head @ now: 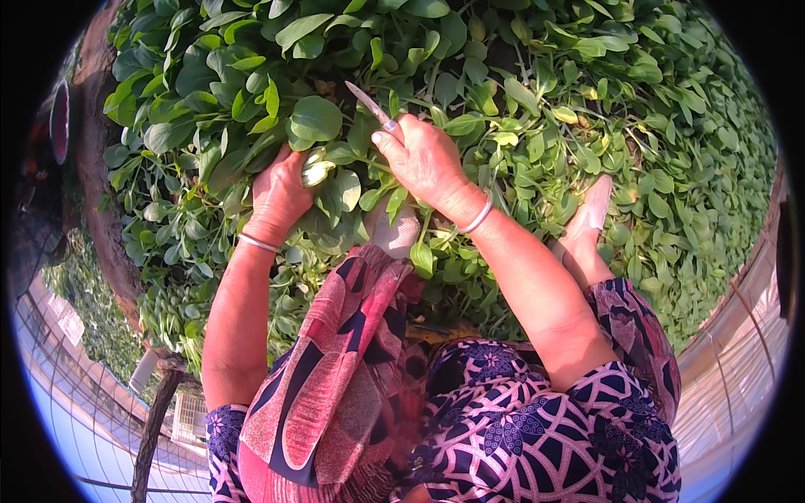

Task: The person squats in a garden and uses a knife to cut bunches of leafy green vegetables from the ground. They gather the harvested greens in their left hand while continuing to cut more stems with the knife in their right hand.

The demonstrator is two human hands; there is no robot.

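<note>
My left hand is closed around leafy green plants, with the pale stem bases showing beside its fingers. In my right hand is a small knife, its narrow, stained blade pointing up and to the left, above the held leaves. Broad round green leaves lie between the two hands. Part of the left fingers is hidden by foliage. Each wrist wears a light-coloured bangle.
Dense leafy greens surround my feet in light shoes. A bare soil path runs along the left. Beyond it stand a wooden post and a pale plastic crate. Plastic sheeting curves at the lower right.
</note>
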